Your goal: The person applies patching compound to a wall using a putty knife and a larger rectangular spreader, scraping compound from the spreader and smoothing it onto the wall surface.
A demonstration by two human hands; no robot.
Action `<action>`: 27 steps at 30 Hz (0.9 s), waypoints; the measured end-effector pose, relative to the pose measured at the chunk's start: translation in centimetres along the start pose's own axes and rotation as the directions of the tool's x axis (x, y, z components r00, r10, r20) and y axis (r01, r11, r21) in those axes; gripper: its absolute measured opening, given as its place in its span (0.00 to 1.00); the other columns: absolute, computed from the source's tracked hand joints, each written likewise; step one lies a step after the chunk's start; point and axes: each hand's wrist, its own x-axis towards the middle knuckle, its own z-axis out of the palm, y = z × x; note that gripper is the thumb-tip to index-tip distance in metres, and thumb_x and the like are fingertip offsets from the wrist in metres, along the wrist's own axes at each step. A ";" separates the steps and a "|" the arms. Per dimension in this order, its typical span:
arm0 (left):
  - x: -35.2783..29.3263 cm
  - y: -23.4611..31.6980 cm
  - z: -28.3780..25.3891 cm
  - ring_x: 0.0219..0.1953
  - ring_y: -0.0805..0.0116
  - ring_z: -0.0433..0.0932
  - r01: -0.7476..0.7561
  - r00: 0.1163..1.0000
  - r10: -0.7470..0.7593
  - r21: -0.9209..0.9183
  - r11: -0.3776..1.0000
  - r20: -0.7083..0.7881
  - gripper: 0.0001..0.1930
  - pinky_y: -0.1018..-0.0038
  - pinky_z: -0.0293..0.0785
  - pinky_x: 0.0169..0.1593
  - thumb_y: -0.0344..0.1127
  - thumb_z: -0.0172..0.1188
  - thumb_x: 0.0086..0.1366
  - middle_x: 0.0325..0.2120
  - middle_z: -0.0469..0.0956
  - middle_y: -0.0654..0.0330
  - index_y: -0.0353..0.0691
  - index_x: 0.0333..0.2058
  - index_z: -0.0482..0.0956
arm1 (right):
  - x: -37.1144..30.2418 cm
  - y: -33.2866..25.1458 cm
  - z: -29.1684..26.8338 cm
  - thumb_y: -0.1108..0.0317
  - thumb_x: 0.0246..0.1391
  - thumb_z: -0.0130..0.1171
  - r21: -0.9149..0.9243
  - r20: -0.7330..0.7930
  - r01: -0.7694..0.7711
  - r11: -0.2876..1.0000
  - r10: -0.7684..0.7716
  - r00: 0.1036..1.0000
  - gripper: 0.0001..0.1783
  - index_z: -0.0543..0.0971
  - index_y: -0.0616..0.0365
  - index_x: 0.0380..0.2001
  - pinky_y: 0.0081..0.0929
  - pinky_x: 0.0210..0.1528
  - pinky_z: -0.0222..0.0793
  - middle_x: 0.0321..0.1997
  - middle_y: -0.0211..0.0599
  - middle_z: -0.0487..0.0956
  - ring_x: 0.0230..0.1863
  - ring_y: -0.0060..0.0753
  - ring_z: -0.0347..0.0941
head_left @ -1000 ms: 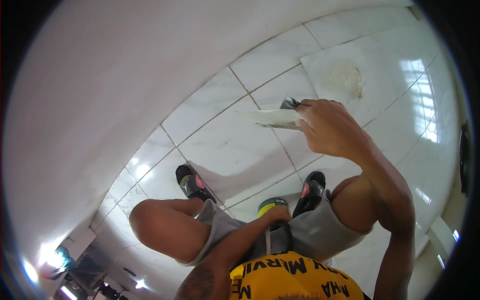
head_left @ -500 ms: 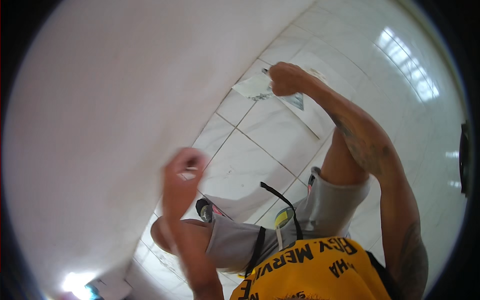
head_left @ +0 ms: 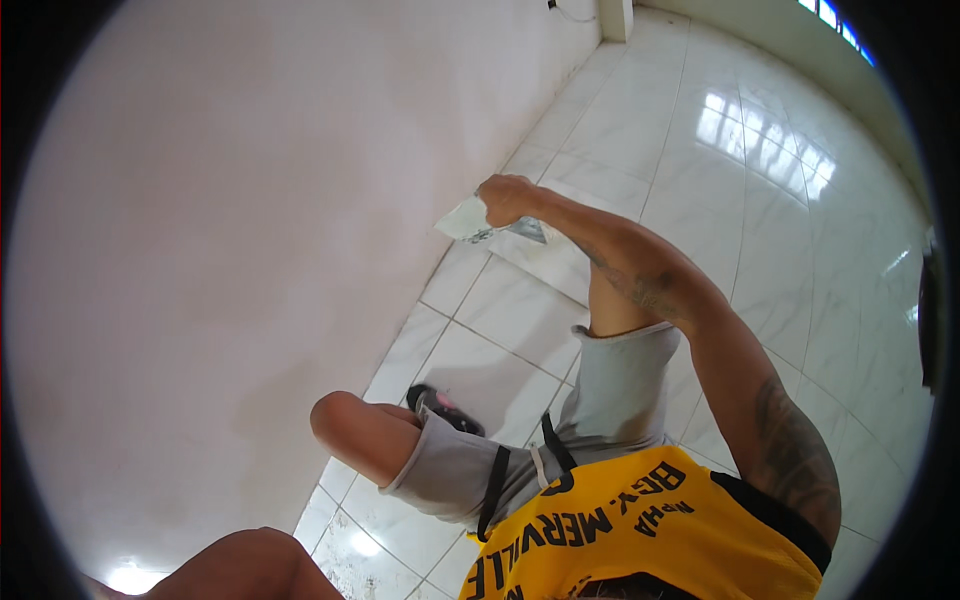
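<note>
My right hand (head_left: 505, 198) is stretched out ahead, fingers closed round a flat pale-bladed tool (head_left: 462, 219). The blade sits close to where the white wall (head_left: 250, 250) meets the tiled floor (head_left: 650, 130); whether it touches the wall I cannot tell. A grey smear on the floor tile (head_left: 528, 230) lies just under the hand. Only a bare stretch of my left arm (head_left: 250, 565) shows at the bottom left; my left hand is out of the picture. I am crouched, with a bent knee (head_left: 345, 425) and a dark shoe (head_left: 440, 405) below.
The plain white wall fills the left half. Glossy white floor tiles run to the right and far end, with window reflections (head_left: 760, 140). A low skirting (head_left: 780, 45) and a wall corner (head_left: 615, 18) stand at the top.
The view has swung toward the wall. My right hand with the tool has reached further out. My left hand, raised before the wall half a second ago, has dropped out of sight.
</note>
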 end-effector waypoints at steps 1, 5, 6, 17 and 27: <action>-1.3 -0.5 0.6 0.56 0.61 0.66 0.015 0.999 -0.013 0.064 0.998 -0.036 0.29 0.74 0.62 0.60 0.47 0.43 0.69 0.57 0.62 0.54 0.39 0.62 0.49 | -0.5 -0.5 0.2 0.68 0.36 0.57 -0.014 -0.022 0.001 1.000 -0.001 1.000 0.17 0.81 0.62 0.34 0.40 0.42 0.73 0.39 0.48 0.79 0.45 0.48 0.75; -2.5 -0.6 1.9 0.56 0.61 0.66 0.040 0.988 -0.001 0.253 0.967 -0.154 0.28 0.74 0.62 0.60 0.47 0.43 0.69 0.57 0.62 0.54 0.39 0.62 0.49 | -3.0 -2.5 -3.0 0.66 0.35 0.57 0.029 -0.131 0.049 0.998 -0.045 0.990 0.17 0.81 0.59 0.33 0.42 0.40 0.74 0.36 0.47 0.80 0.42 0.47 0.77; -1.9 -0.2 1.9 0.56 0.61 0.66 0.046 0.985 0.007 0.301 0.953 -0.174 0.28 0.74 0.62 0.60 0.47 0.43 0.69 0.57 0.62 0.54 0.39 0.61 0.49 | -3.3 -3.3 -4.0 0.65 0.35 0.57 0.052 -0.153 0.052 0.997 -0.043 0.987 0.16 0.81 0.58 0.32 0.42 0.39 0.74 0.36 0.47 0.80 0.41 0.47 0.77; 11.7 -1.0 1.0 0.55 0.60 0.66 -0.056 0.949 0.233 0.613 0.788 -0.212 0.26 0.73 0.63 0.59 0.46 0.44 0.68 0.56 0.62 0.54 0.39 0.59 0.51 | -4.5 -3.7 -5.1 0.64 0.36 0.58 0.136 -0.141 0.034 0.990 -0.015 0.990 0.15 0.80 0.61 0.29 0.43 0.35 0.73 0.32 0.49 0.80 0.36 0.51 0.77; 27.3 -1.2 -2.1 0.54 0.59 0.66 0.062 0.934 0.283 0.878 0.475 -0.219 0.25 0.72 0.63 0.57 0.45 0.44 0.68 0.55 0.63 0.53 0.40 0.58 0.53 | -7.8 -4.1 -6.7 0.63 0.45 0.51 0.198 -0.075 0.123 0.972 -0.110 0.991 0.16 0.79 0.65 0.31 0.48 0.40 0.71 0.33 0.56 0.78 0.38 0.56 0.76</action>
